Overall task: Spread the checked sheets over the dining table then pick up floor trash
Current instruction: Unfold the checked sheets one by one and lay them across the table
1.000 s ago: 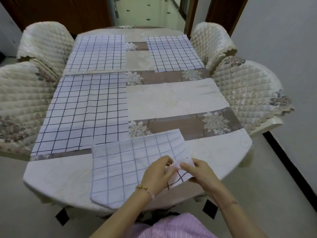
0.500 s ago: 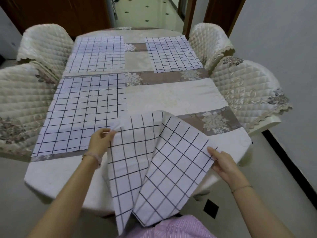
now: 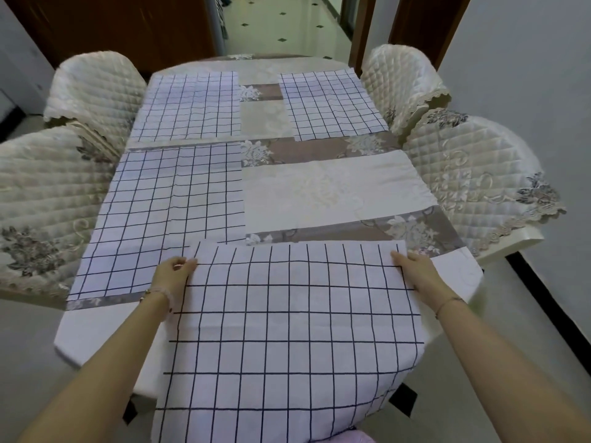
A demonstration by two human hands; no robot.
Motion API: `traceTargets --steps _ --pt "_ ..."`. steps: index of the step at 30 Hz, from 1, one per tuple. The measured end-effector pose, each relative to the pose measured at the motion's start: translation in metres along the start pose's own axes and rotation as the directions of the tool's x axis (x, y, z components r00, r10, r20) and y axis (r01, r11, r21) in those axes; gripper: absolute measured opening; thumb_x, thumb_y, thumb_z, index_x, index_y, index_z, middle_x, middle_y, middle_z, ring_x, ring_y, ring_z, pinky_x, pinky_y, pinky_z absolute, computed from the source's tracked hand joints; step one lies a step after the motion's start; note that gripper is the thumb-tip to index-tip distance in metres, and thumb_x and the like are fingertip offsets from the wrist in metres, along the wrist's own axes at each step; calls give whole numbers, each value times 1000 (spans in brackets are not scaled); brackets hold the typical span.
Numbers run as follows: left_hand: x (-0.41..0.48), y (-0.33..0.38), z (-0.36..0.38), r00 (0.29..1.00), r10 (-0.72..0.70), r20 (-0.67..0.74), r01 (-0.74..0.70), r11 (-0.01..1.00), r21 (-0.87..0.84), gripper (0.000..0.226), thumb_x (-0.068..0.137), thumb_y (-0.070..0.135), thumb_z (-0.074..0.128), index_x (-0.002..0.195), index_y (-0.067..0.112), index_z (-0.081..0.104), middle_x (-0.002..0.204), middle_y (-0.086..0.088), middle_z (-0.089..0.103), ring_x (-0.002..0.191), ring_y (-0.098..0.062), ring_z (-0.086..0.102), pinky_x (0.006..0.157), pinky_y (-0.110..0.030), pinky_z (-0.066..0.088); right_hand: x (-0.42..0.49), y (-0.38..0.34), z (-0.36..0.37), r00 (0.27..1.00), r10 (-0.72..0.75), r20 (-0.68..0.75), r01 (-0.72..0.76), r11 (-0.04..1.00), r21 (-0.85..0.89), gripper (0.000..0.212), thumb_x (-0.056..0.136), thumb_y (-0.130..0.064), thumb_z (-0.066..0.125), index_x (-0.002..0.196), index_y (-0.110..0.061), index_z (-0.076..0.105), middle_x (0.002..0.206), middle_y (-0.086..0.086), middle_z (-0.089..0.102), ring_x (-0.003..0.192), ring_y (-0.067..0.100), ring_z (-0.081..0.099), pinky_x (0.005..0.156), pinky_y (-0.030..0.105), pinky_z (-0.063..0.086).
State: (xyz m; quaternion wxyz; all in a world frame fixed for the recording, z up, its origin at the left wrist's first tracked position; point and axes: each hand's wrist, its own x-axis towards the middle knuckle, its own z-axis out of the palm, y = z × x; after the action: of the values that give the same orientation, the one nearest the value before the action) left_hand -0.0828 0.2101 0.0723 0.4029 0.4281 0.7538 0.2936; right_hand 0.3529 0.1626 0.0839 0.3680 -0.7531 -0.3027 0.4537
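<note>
Item 1: held sheet (image 3: 287, 314), checked, opened flat. Its far part lies on the near end of the surface (image 3: 335, 193); its near part drapes over the edge toward my lap.

Item 2: left hand (image 3: 174, 271), fingers curled, pinching the held sheet's far left corner.

Item 3: right hand (image 3: 415, 270), grasping the held sheet's far right corner along its edge.

Item 4: laid sheet (image 3: 169, 212), just beyond the held sheet's left corner and slightly overlapped by it.

Item 5: far-left sheet (image 3: 188, 107) and far-right sheet (image 3: 329, 105), well beyond the held sheet, both flat.

Item 6: floor trash, none that I can make out.

Hazards, as I judge them: if I let go now, the heavy overhang could drag the held sheet to the floor. Sliding it forward could ruck the laid sheet where they overlap. Uneven pull would set it crooked.
</note>
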Motion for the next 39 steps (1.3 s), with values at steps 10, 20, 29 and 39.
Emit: traceTargets --steps 10,20,29,39 --pt "-60 -64 -29 982 -95 161 106 993 -60 22 90 19 57 110 8 60 103 -13 62 85 -20 56 71 -29 45 -58 68 -23 994 88 -58 -87 996 28 13 87 -17 63 93 -6 67 96 16 69 77 22 63 67 30 51" --pt "-63 -51 1 987 -46 154 51 998 -29 52 85 37 62 125 4 54 128 -12 56 121 -33 48 102 -46 37 -117 102 -19 987 122 -101 -112 989 98 8 85 -4 62 90 -8 66 84 6 68 72 16 62 55 19 52" --pt "-102 16 78 898 216 383 -195 976 -94 35 87 25 61 117 6 57 113 -11 57 115 -31 50 90 -36 36 -185 165 -85 891 224 -394 -77 931 356 6 87 -11 63 90 -13 68 87 4 70 74 15 66 60 20 55" --pt "-217 88 239 664 368 650 -379 916 -132 42 87 25 62 117 -4 54 123 -21 55 115 -35 50 96 -43 39 -259 242 -227 687 372 -624 19 850 527 28 88 -21 62 114 -13 62 105 10 64 97 28 61 94 44 49"
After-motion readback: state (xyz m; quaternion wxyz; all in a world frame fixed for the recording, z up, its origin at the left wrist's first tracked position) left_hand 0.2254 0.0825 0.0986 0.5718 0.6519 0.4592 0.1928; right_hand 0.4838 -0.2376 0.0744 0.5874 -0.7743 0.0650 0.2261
